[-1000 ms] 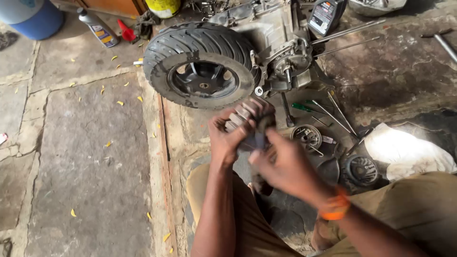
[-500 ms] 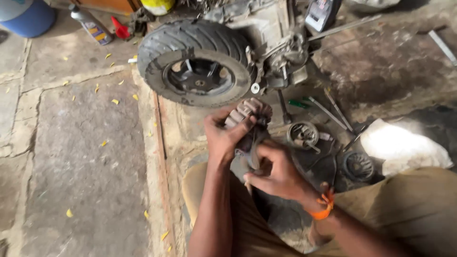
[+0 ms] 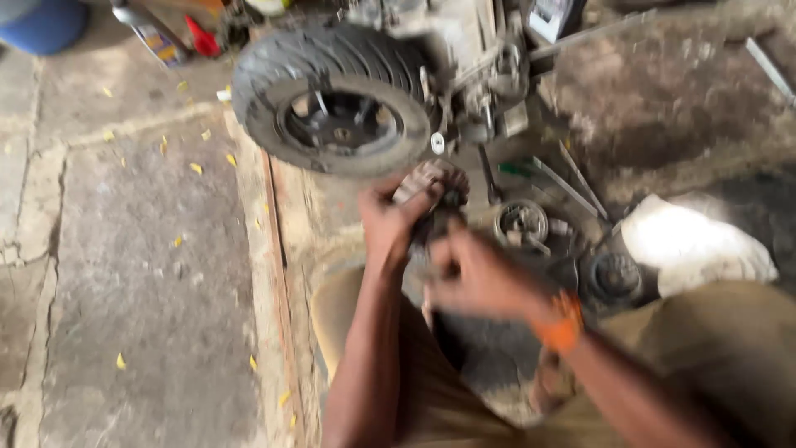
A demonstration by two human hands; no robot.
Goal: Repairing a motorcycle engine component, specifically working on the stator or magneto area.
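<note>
My left hand [image 3: 396,217] grips a small dark metal part [image 3: 433,209] just below a scooter wheel [image 3: 336,99]. My right hand [image 3: 477,278], with an orange band at the wrist, is closed on the same part from the right side. The picture is blurred, so the part's shape is unclear. The wheel is a black tyre on a black rim, joined to a grey engine block [image 3: 481,58]. Both hands hover over my knees in tan trousers [image 3: 730,357].
A round metal clutch piece [image 3: 522,222] and a dark round part [image 3: 615,275] lie on the floor to the right, beside a white cloth [image 3: 692,245]. A green-handled tool [image 3: 518,169] lies near the engine. A bottle [image 3: 149,35] and blue drum [image 3: 46,21] stand far left.
The view has shifted so the wheel sits lower and more central. My right hand has slid lower and left along the part; my left hand keeps its grip.
</note>
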